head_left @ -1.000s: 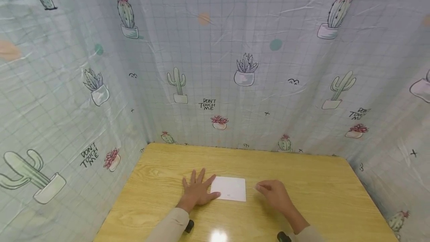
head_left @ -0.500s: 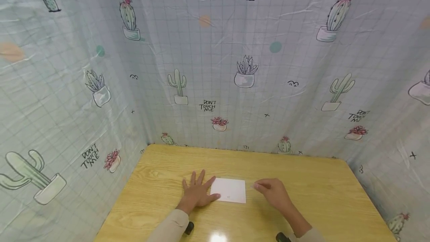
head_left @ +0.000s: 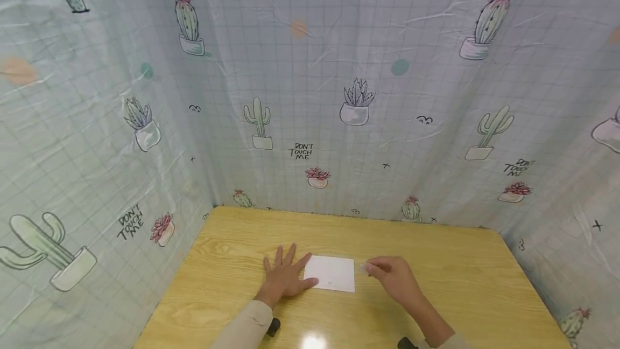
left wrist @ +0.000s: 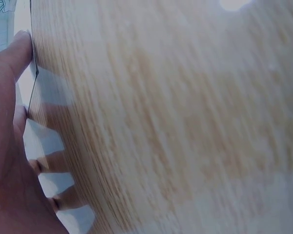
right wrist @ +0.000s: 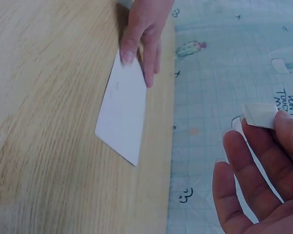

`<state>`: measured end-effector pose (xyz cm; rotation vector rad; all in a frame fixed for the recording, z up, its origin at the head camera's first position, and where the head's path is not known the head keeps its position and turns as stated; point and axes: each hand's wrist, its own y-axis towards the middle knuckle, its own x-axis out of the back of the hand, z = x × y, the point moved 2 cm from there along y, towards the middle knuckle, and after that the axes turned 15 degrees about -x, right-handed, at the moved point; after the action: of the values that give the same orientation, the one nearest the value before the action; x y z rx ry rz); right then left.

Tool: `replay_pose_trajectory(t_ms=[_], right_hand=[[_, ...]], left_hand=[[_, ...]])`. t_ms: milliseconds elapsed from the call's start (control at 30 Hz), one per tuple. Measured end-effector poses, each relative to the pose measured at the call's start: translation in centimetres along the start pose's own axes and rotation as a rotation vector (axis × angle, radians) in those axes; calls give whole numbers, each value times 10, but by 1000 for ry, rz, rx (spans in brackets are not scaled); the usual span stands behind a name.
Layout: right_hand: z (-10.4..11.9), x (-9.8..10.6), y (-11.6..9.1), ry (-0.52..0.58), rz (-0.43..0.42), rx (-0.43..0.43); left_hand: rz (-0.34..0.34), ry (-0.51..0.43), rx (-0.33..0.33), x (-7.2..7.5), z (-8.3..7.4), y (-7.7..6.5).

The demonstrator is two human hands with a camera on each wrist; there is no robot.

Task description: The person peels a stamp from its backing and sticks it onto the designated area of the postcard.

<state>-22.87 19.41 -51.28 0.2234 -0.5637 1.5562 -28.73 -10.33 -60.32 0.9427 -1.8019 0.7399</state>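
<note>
A white card or sheet of paper (head_left: pixel 331 272) lies flat on the wooden table, with a small faint mark near its front edge. My left hand (head_left: pixel 282 280) rests with fingers spread at its left end. The thumb and index fingertip touch the card there, as the right wrist view also shows. Just right of the card, above the table, my right hand (head_left: pixel 398 280) pinches a small whitish piece of tape (right wrist: pixel 261 115) between thumb and index finger. Its edge is serrated, and the free end points toward the card. The other right fingers (right wrist: pixel 251 180) are loosely bent.
The wooden table (head_left: pixel 450 268) ends at a hanging curtain (head_left: pixel 310 85) printed with cacti, which encloses the back and both sides. A bright light reflection shows on the table's near part. Dark wrist devices (head_left: pixel 273 327) sit under the sleeves.
My right hand has shifted slightly left toward the card, and the tape shows more clearly at its fingertips. The left hand and the card stay in place.
</note>
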Motion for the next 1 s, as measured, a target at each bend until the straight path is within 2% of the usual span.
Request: replay_pose_trajectory(t_ms=[300, 600, 1000], right_hand=[[6, 4, -5, 69, 49, 28], [12, 8, -9, 113, 58, -18], [25, 11, -17, 147, 60, -15]], left_hand=[[-25, -41, -4, -15, 12, 7], [2, 1, -23, -4, 2, -1], [-46, -11, -15, -3, -2, -2]])
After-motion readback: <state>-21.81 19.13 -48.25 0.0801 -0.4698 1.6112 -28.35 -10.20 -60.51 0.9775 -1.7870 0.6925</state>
